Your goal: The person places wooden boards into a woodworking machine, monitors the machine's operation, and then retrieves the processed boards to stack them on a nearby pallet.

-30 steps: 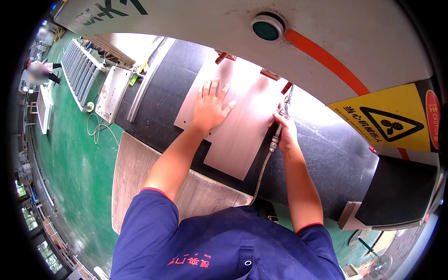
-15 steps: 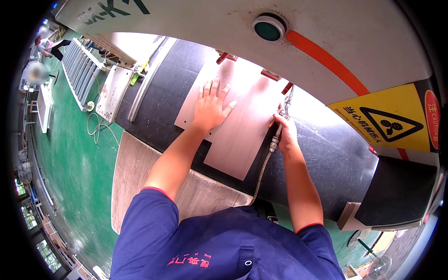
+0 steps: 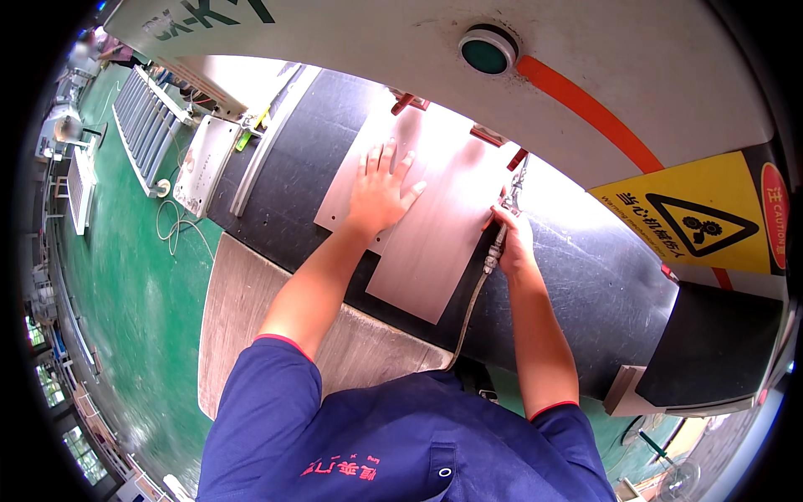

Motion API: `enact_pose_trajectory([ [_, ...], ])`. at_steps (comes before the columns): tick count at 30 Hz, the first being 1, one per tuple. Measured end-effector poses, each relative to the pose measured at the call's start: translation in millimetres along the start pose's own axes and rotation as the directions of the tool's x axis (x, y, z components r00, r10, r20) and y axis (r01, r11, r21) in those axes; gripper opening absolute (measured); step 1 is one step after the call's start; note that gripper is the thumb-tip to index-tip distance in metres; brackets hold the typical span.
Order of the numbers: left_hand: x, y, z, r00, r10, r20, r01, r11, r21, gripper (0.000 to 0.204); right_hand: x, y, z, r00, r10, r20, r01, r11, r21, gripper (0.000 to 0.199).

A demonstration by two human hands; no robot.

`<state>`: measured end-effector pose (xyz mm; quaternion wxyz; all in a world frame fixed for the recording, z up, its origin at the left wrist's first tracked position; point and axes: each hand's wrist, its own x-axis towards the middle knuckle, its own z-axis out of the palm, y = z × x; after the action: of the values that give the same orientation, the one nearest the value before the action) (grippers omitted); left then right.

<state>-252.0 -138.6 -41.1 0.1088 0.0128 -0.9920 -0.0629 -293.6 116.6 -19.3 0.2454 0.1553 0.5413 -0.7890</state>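
Note:
Two pale wood-grain panels (image 3: 427,268) lie side by side on the black machine bed (image 3: 577,309), their far ends reaching under the machine head. My left hand (image 3: 381,194) rests flat on them with its fingers spread. At their right edge, my right hand (image 3: 516,241) is closed around a metal air blow gun (image 3: 493,255), whose nozzle points away from me toward the machine. A thin hose (image 3: 468,318) runs from the gun back toward my body. Part of the gun is hidden by my fingers.
Across the top spans the machine's light housing (image 3: 360,42), with a green button (image 3: 485,55) and a yellow warning sign (image 3: 694,213). Reddish clamps (image 3: 407,102) stand at the panels' far end. A wood-topped board (image 3: 242,309) lies near me; a roller conveyor (image 3: 146,125) stands at left.
Both hands, the panels and the blow gun look the same as before. Far off at the upper left, a person has shifted position.

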Motion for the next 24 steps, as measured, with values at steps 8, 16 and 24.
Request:
enact_pose_trajectory([
  [8,-1,2,-2,1.0,-0.005,0.023,0.005,1.0,0.015,0.062,-1,3,-6,1.0,0.013,-0.004,-0.013,1.0,-0.011,0.01],
  [16,-2,2,6,1.0,-0.014,0.006,0.014,0.999,0.048,0.063,-48,25,-6,0.984,0.068,-0.162,-0.078,0.995,-0.057,0.017],
  [24,-41,57,1,1.0,0.0,-0.021,-0.002,0.995,-0.098,0.075,-153,43,3,0.973,0.221,-0.07,-0.23,0.959,-0.164,0.018],
])
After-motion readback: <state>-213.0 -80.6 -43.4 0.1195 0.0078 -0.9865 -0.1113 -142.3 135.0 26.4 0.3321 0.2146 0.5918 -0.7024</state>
